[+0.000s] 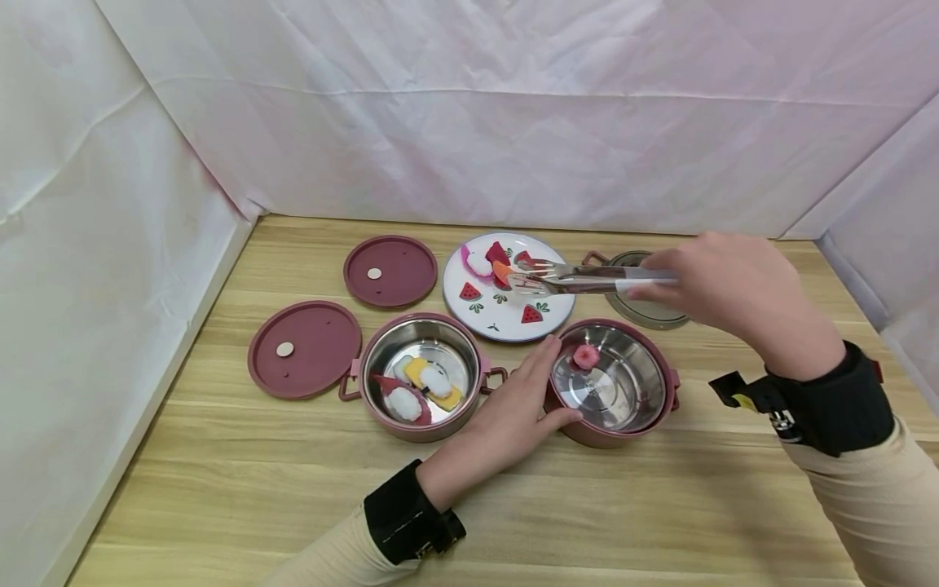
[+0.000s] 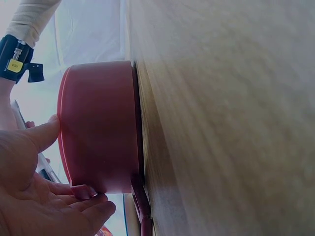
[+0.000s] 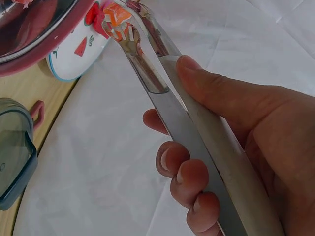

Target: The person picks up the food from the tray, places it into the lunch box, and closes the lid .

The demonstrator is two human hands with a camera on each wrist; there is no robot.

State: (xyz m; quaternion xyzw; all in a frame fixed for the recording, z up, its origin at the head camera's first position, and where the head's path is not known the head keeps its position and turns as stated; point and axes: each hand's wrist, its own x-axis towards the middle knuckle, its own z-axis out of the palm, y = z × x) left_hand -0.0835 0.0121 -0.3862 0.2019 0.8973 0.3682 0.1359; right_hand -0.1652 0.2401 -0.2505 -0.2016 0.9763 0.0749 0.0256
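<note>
Tongs of shiny metal with pale grips (image 1: 585,286) are clamped in our right hand (image 1: 734,293), reaching in from the right over the round white plate with watermelon prints (image 1: 506,314). Their fork-like tips are at a small orange piece (image 1: 502,272) above the plate; we cannot tell whether they pinch it. On the plate's far left part we see a pink-and-white soft piece (image 1: 479,264) and a dark red one (image 1: 496,253).

In front of the plate, to its right, stands a dusky-pink round pot with steel lining (image 1: 612,436), a small pink ring-like piece (image 1: 586,357) inside. Our left hand (image 1: 506,412) touches that pot's rim and side, thumb and fingers apart. In front of the plate, to its left, a matching two-handled pot (image 1: 411,432) holds red, yellow and white pieces (image 1: 433,380). Left of the plate, two flat maroon round lids (image 1: 390,273) lie on the light wooden surface (image 1: 293,481); right of it lies a grey-green round lid (image 1: 649,312).
</note>
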